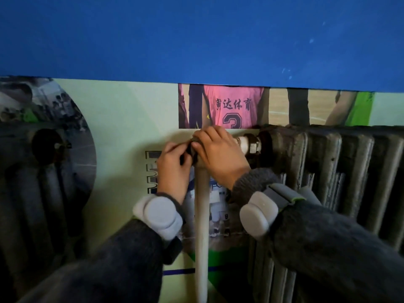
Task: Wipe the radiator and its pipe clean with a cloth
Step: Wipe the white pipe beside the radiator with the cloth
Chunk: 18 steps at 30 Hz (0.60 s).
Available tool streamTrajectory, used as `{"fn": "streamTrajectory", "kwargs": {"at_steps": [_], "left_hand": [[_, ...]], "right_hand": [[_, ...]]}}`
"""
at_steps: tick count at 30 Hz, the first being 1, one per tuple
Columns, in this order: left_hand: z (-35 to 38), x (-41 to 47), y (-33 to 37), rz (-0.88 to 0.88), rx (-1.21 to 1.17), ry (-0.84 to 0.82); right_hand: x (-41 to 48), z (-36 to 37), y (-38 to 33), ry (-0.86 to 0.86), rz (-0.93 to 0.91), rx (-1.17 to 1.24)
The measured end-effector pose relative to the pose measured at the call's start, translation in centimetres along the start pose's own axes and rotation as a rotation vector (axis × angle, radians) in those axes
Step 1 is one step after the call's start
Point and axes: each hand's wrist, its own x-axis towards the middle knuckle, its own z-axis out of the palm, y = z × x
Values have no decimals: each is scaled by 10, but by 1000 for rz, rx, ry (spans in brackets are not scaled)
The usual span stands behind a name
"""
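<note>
A dark cast-iron radiator (pixel 341 171) hangs on the wall at the right. A pale vertical pipe (pixel 201 226) rises to an elbow, then runs right through a white section and a metal nut (pixel 251 145) into the radiator. My right hand (pixel 220 154) lies over the elbow, fingers curled round it. My left hand (pixel 175 169) pinches something dark, a fitting or a bit of cloth (pixel 188 149), at the left side of the elbow. Both hands hide most of that dark thing, so I cannot tell what it is.
A second dark radiator (pixel 39 182) stands at the left. The wall behind carries a printed sports poster (pixel 231 108) under a blue band (pixel 196 40). Grey sensor bands sit on both wrists (pixel 159 215), over dark sleeves.
</note>
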Motion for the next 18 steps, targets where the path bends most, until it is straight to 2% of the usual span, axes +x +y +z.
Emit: {"fn": "streamTrajectory", "kwargs": {"at_steps": [3, 7, 10, 15, 18], "left_hand": [[9, -14, -2, 61, -70, 139], [10, -15, -2, 161, -98, 156], [5, -5, 6, 257, -58, 102], [12, 16, 29, 431, 117, -52], [19, 20, 38, 425, 304, -122]], "right_hand": [[-6, 9, 7, 102, -75, -9], [-12, 5, 20, 116, -181, 4], [-14, 4, 28, 97, -147, -17], [-18, -12, 37, 87, 16, -38], [-22, -12, 35, 97, 81, -62]]}}
